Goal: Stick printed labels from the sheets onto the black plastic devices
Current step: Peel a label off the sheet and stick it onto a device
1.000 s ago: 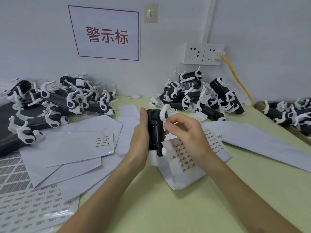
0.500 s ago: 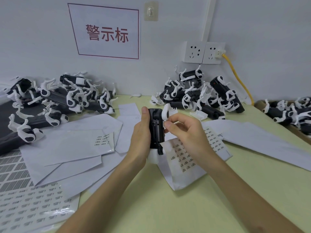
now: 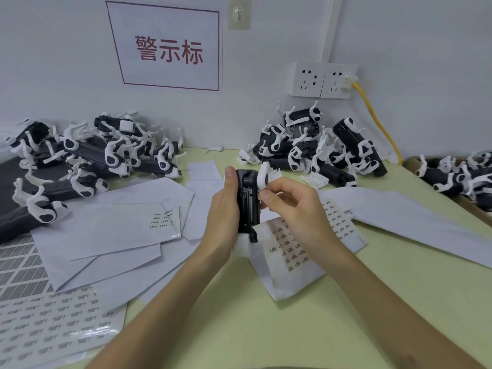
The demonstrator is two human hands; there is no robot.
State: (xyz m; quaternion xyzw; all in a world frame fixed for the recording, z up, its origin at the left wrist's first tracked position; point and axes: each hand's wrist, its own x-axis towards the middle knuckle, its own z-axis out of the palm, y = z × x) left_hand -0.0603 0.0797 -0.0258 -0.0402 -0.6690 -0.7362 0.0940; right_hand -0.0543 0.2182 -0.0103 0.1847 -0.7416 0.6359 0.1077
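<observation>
Seen from head height through one wide-angle lens, facing forward and down over the tabletop (image 3: 266, 336) toward the back wall (image 3: 412, 35). Set close above the left hand (image 3: 223, 211) and right hand (image 3: 295, 211), with forearms (image 3: 165, 302) entering from the bottom edge.

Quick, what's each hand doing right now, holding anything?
Left hand: grips the black device, held upright.
Right hand: pinches what looks like a small label against the device.

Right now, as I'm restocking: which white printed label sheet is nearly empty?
The glossy white sheet left of the left hand: it bears only one small cluster of labels near its right edge; the others show many rows.
</observation>
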